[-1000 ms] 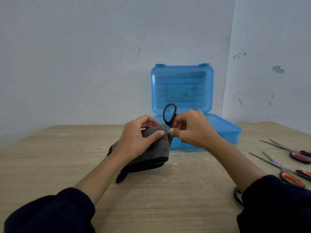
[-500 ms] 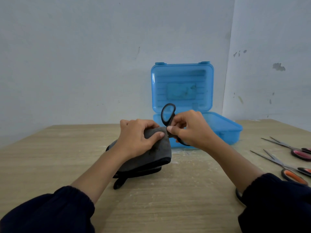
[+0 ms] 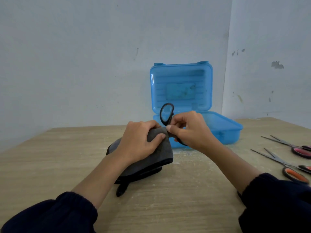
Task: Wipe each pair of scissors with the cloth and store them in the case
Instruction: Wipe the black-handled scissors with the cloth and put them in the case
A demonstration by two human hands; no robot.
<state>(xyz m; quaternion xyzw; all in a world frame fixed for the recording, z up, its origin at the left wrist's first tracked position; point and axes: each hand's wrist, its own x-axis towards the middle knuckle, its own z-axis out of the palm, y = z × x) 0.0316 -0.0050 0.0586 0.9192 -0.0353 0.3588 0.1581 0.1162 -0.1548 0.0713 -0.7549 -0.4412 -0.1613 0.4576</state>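
My right hand [image 3: 190, 130] grips a pair of black-handled scissors [image 3: 166, 113] by the handles, one loop standing up above my fingers. Their blades are hidden inside the grey cloth [image 3: 151, 158], which my left hand [image 3: 139, 140] pinches around them just above the table. The blue plastic case [image 3: 225, 130] stands open right behind my hands, its lid upright against the wall. What lies inside the case is hidden from me.
Two more pairs of scissors lie on the wooden table at the right: one with pink handles [image 3: 299, 150], one with orange handles [image 3: 292, 174], both with blades spread and pointing left. A wall corner rises behind the case.
My left hand and the cloth have shifted slightly left and down along the blades, and the right hand has tilted the black handle loop a little. The case and other scissors have not moved.
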